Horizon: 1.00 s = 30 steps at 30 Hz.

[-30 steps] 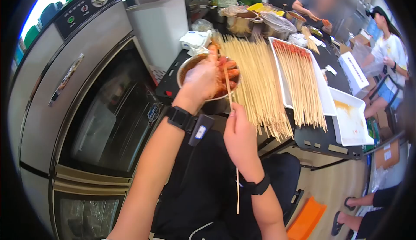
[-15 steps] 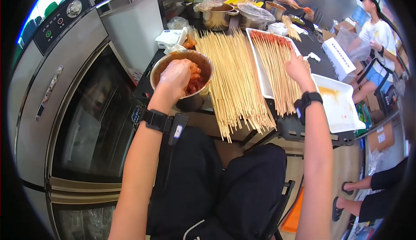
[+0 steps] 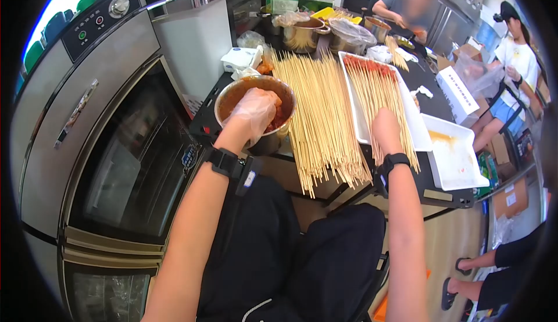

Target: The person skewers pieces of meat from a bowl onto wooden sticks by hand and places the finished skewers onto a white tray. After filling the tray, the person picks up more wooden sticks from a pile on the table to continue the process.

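My left hand (image 3: pixel 256 108), in a clear plastic glove, is down inside a metal pot (image 3: pixel 223 118) of red marinated meat (image 3: pixel 279 121). Its fingers curl closed in the meat; the tips are hidden. My right hand (image 3: pixel 386 127) looks closed above skewers lying in a white tray (image 3: pixel 361 125). The back of the hand hides its fingers and whatever they hold. Red meat covers the far ends of the tray's skewers (image 3: pixel 376 70). A wide heap of bare bamboo skewers (image 3: pixel 319 115) lies between pot and tray, its near ends sticking out past the table edge.
A second white tray (image 3: pixel 456 174) with orange liquid lies at the right. Behind are a tissue pack (image 3: pixel 241 58), a large pot (image 3: pixel 304 36) and a plastic-covered pot (image 3: pixel 350 34). A steel oven (image 3: pixel 122 165) stands left. One person sits across the table; another stands right.
My right hand has come nearer to me, from the meat ends down along the skewers. My left hand stays in the pot and has turned slightly. The whole view has shifted.
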Available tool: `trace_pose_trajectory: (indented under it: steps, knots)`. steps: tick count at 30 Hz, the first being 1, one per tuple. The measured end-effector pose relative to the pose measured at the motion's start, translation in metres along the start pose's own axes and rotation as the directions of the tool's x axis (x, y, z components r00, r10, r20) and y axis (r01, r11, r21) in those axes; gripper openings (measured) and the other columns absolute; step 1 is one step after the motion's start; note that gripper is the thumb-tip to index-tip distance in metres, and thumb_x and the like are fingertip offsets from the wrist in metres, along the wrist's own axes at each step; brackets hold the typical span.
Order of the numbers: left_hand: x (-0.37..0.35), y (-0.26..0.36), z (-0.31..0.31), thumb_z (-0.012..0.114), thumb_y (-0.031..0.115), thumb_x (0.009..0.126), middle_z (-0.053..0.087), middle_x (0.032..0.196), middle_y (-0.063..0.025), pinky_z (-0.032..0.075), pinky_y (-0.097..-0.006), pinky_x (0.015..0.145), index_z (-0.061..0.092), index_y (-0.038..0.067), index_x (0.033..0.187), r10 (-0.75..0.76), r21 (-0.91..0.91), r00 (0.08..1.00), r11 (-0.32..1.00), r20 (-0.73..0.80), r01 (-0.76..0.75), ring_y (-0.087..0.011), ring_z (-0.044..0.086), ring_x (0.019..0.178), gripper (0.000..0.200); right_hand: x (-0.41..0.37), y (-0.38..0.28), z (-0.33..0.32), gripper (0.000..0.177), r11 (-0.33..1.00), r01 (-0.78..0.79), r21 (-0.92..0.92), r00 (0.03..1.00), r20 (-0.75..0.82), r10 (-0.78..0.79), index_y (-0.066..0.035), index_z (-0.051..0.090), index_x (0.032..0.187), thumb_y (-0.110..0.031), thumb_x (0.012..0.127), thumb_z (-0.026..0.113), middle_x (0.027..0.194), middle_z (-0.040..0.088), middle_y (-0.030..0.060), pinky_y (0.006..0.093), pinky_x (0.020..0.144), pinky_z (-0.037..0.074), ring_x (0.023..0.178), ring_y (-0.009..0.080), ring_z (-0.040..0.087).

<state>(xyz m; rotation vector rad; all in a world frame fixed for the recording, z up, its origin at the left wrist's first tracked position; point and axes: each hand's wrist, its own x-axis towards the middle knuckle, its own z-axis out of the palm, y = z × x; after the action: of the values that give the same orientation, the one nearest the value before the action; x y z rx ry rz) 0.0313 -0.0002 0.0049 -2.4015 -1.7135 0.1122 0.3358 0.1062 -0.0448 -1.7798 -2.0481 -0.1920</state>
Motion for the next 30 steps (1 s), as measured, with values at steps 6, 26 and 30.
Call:
trace_pose_trajectory:
  steps: [6, 26, 30]
  knots:
    - [-0.008, 0.01, -0.016, 0.056, 0.002, 0.068, 0.059, 0.087, -0.013, 0.043, -0.0357, 0.078, 0.058, 0.002, 0.081, -0.029, 0.04, 0.998, 0.999, 0.054, 0.027, -0.0315, 0.054, 0.087, 0.013, 0.003, 0.0, 0.005, 0.013, 1.0, -0.014, 0.028, 1.0, -0.027, 0.015, 0.002, 0.061, 0.077, -0.004, 0.075, 0.049, 0.079, 0.061, 0.0216, 0.0452, 0.067, 0.049, 0.075, 0.0386, 0.061]
    - [-0.003, 0.003, 0.0, 0.052, 0.005, 0.07, 0.061, 0.08, -0.0144, 0.045, -0.0387, 0.076, 0.06, 0.003, 0.078, 0.019, -0.081, 0.986, 0.996, -0.163, -0.033, -0.0308, 0.057, 0.083, 0.011, 0.006, 0.001, 0.014, 0.015, 0.997, 0.0, 0.083, 0.987, -0.16, 0.013, 0.003, 0.053, 0.09, -0.005, 0.078, 0.049, 0.088, 0.056, 0.0212, 0.0451, 0.068, 0.048, 0.082, 0.0381, 0.059]
    - [0.019, -0.003, 0.033, 0.051, 0.01, 0.072, 0.062, 0.076, -0.0147, 0.046, -0.0405, 0.069, 0.062, 0.002, 0.072, -0.109, -0.218, 0.994, 0.971, -0.022, 0.102, -0.0321, 0.059, 0.076, 0.014, -0.021, -0.026, -0.016, 0.013, 0.979, 0.18, 0.094, 0.972, -0.173, -0.162, 0.001, 0.053, 0.087, -0.008, 0.078, 0.051, 0.086, 0.055, 0.0195, 0.0441, 0.067, 0.048, 0.077, 0.0357, 0.057]
